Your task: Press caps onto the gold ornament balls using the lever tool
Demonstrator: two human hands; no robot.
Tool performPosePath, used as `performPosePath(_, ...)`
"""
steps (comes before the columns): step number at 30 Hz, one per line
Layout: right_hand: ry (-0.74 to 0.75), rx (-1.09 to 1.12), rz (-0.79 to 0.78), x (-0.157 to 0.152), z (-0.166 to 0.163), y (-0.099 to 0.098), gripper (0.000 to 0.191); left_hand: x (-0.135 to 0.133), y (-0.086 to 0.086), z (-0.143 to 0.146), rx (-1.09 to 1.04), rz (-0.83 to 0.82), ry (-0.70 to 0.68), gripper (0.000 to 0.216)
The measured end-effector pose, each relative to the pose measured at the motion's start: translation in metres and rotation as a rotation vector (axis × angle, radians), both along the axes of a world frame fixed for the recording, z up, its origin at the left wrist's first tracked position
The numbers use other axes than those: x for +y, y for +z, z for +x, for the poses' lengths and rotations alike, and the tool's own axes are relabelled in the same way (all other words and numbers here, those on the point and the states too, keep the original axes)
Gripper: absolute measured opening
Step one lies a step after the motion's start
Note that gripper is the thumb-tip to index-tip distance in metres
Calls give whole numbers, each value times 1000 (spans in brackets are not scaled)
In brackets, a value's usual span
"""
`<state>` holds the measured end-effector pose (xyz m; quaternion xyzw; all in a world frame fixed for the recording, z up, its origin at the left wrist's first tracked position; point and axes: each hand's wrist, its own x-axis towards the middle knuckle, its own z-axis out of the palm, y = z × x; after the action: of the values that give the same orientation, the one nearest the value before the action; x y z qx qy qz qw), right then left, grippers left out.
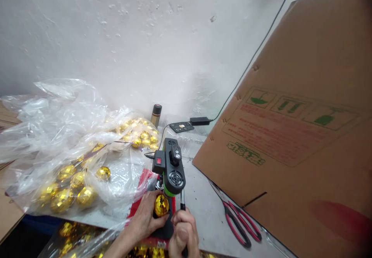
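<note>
My left hand [144, 219] is closed around a gold mirrored ball [161, 205], its thumb and fingers on the ball's sides. The ball sits under the head of a small black and green bench drill press [173, 168] with a red switch. Whether the drill bit touches the ball is hidden by the machine's head. My right hand [185, 231] is wrapped around the lever handle [182, 201] on the machine's right side. Beneath the ball lies the black base [165, 229], with red material [136, 205] around it.
Clear plastic bags [116, 172] with several gold balls [62, 199] lie at left. More gold balls [66, 229] are below the front edge. Red-black scissors [240, 223] lie right, beside a large cardboard box [290, 134]. Behind stand a bottle [156, 115] and a power adapter [200, 121].
</note>
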<state>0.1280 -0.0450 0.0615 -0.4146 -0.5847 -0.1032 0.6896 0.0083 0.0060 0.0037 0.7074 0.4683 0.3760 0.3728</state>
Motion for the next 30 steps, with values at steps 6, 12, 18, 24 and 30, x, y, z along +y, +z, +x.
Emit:
performPosePath(6, 101, -93, 1, -1, 14, 37, 35, 4, 0, 2, -15, 13, 21, 58)
performPosePath(12, 169, -10, -200, -7, 21, 95, 28, -23, -26, -19, 1, 103, 36, 70)
performPosePath(18, 135, 171, -128, -10, -4, 85, 30, -31, -18, -88, 246, 459, 122, 78)
performPosePath(24, 128, 314, -133, -13, -18, 77, 35, 50, 62, -152, 765, 200, 436, 40)
performPosePath(30, 137, 320, -126, -10, -10, 67, 35, 79, 69, -177, 786, 28, 421, 32)
